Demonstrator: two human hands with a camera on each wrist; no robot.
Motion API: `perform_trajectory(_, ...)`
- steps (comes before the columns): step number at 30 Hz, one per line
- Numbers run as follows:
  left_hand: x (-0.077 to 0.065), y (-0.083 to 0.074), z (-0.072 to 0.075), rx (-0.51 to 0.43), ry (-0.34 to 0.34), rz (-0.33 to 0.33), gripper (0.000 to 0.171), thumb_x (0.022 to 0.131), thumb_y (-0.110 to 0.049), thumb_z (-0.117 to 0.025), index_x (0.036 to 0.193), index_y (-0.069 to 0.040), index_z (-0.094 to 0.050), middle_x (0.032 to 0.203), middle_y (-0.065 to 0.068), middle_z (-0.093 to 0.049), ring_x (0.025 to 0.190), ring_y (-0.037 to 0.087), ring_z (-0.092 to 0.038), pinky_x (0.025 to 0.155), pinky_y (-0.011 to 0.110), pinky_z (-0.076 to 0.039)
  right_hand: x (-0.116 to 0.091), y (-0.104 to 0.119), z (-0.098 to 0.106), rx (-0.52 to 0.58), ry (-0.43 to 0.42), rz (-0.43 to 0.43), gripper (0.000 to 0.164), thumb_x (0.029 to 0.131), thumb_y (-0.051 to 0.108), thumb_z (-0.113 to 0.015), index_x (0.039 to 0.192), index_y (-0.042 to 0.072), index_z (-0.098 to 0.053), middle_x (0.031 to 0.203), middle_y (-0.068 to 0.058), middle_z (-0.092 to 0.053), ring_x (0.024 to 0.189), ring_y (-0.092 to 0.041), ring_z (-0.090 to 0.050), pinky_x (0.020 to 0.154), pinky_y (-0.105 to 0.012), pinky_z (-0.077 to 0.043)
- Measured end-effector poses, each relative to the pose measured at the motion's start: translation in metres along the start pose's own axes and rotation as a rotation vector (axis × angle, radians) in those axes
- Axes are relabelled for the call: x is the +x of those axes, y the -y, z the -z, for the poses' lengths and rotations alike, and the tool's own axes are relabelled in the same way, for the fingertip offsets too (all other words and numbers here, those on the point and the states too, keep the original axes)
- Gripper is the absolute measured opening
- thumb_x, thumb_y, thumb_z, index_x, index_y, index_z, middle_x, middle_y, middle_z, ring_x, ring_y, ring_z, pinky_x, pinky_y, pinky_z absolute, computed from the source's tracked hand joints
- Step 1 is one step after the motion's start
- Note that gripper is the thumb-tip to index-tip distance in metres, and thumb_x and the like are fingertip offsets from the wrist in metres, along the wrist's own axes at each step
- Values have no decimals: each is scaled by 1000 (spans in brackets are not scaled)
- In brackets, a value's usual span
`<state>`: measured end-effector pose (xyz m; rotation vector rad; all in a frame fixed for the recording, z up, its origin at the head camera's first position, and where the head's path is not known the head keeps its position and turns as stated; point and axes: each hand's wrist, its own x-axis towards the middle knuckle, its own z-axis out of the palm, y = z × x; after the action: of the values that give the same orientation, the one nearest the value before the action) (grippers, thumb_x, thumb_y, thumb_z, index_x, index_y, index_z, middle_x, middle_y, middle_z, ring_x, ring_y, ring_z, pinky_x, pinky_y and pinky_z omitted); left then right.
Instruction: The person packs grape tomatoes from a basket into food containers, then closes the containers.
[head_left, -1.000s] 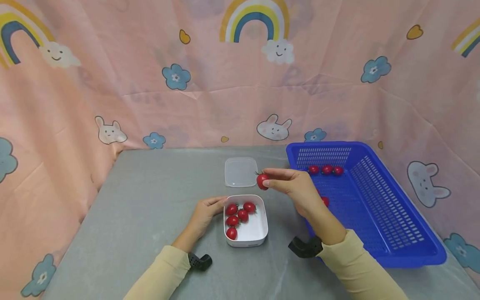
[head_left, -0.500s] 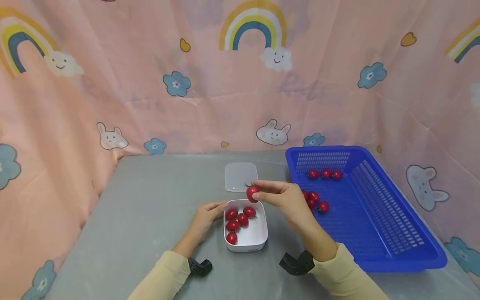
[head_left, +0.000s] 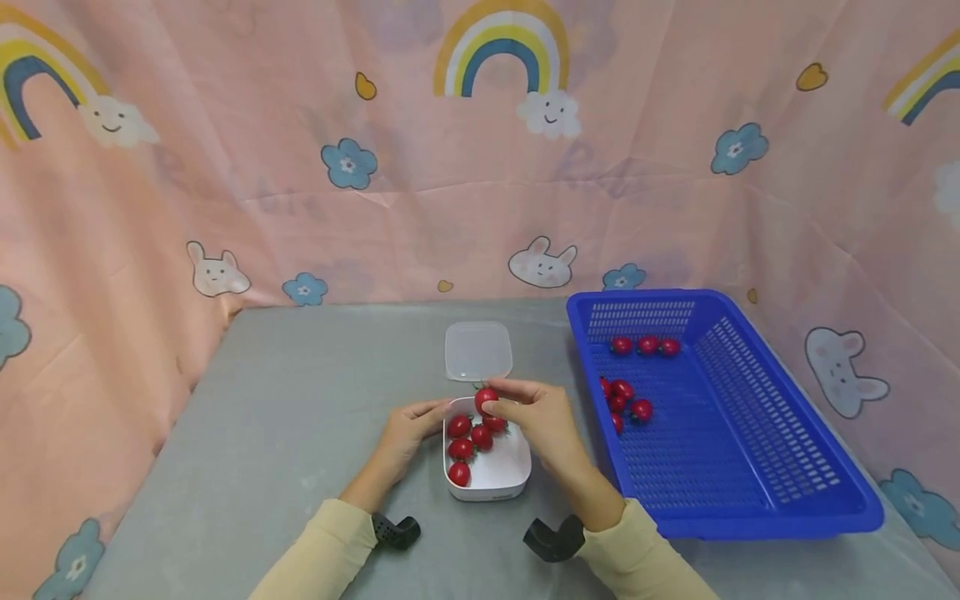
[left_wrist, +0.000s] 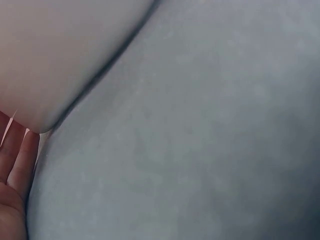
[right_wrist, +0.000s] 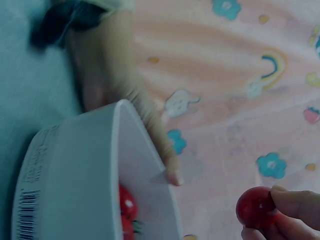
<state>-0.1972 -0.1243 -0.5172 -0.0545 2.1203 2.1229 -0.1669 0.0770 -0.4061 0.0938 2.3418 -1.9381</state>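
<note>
My right hand (head_left: 551, 429) pinches a cherry tomato (head_left: 486, 400) between thumb and fingers, above the far side of a white plastic box (head_left: 508, 467). In the right wrist view that red cherry tomato (right_wrist: 252, 209) is apart from the box wall (right_wrist: 85, 175). Inside the box, several cherry tomatoes (head_left: 461, 449) lie mostly along its left and far sides. My left hand (head_left: 405, 433) touches the box's left side near the far corner; in the left wrist view its fingers (left_wrist: 21, 165) lie fairly straight against the outer wall.
A translucent lid (head_left: 477, 350) lies flat on the grey table (head_left: 315, 392) behind the box. To the right stands a large blue basket (head_left: 750, 527) with several cherry tomatoes (head_left: 641, 410) along its left and far sides. A patterned pink curtain (head_left: 420, 225) hangs behind.
My right hand has moved left and down with the cherry tomato, from beside the lid to over the box. The left hand has stayed at the box.
</note>
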Motion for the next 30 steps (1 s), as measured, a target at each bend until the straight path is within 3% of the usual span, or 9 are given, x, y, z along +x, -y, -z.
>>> perform_trajectory(3,-1,2,-1,-1,9,-6,31,92,-17,-69,114,5,-71,116,13,-74,98,3,-68,89,24,-56,5,-12,-6,7,-11,-8,30,83,10,-78,113,3,-75,115,-15,-74,119,-28,-62,102,-46,-51)
perform_trajectory(10,-3,5,-2,-10,6,1,31,93,-16,-69,114,6,-71,115,12,-74,96,4,-69,87,22,-56,13,-33,-15,14,-29,1,30,79,4,-79,108,-3,-75,106,-20,-75,97,-20,-72,78,-27,-60)
perform_trajectory(20,-1,1,-2,-33,-1,7,33,93,-17,-68,116,6,-70,114,12,-74,95,3,-67,86,20,-55,17,-42,-21,-137,-60,98,29,77,3,-81,104,-5,-76,100,-22,-75,95,-29,-73,79,-35,-61)
perform_trajectory(30,-1,-2,1,36,0,-3,31,94,-18,-67,115,4,-72,115,12,-74,97,5,-69,92,28,-56,17,-43,-28,-241,-75,174,27,76,2,-82,102,-3,-77,102,-20,-75,96,-28,-73,80,-35,-60)
